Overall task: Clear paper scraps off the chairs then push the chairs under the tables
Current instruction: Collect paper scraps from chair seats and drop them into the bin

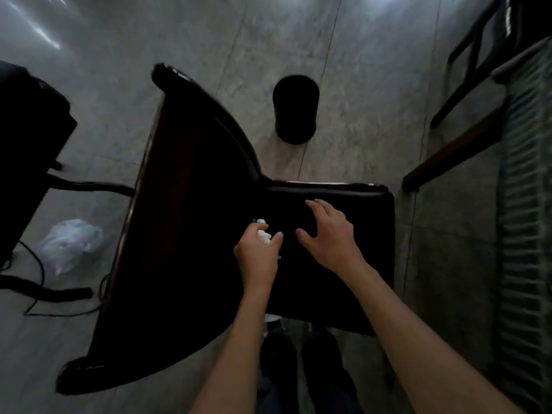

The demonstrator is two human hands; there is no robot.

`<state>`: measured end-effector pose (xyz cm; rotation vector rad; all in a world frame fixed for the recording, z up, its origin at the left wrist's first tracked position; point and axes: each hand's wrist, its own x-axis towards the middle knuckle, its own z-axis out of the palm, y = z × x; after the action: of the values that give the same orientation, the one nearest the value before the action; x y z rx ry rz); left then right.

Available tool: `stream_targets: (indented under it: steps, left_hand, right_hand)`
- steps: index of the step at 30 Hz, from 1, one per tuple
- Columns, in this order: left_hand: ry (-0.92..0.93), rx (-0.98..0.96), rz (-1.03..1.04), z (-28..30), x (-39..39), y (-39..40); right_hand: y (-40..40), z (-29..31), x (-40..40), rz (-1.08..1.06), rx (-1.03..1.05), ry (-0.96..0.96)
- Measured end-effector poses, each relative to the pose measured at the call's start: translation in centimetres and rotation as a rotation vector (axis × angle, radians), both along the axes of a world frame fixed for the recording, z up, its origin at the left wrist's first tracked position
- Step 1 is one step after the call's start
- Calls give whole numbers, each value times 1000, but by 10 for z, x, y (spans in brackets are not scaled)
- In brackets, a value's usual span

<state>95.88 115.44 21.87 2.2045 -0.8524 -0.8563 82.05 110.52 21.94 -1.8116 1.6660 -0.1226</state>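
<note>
A dark chair (343, 282) with a black padded seat and a curved dark-wood back (179, 222) stands right below me. My left hand (259, 256) hovers over the seat near the back, its fingers closed around white paper scraps (264, 235); another small white scrap (261, 221) shows just above its fingertips. To the right, my right hand (327, 234) is spread open with its palm down over the middle of the seat, holding nothing. The seat is so dark that I cannot tell if other scraps lie on it.
A black cylindrical bin (295, 110) stands on the tiled floor beyond the chair. A crumpled white plastic bag (70, 245) and thin cables (38, 282) lie at left under another black chair (30, 121). A wooden chair frame (466, 121) and a draped tablecloth (525, 234) stand at right.
</note>
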Motion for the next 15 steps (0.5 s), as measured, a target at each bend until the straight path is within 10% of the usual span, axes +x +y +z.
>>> stream_targets:
  steps: [15]
  left_hand:
    - [27,41,198,-150,0,20]
  right_hand:
    - [-9,-178,60,132,123,-147]
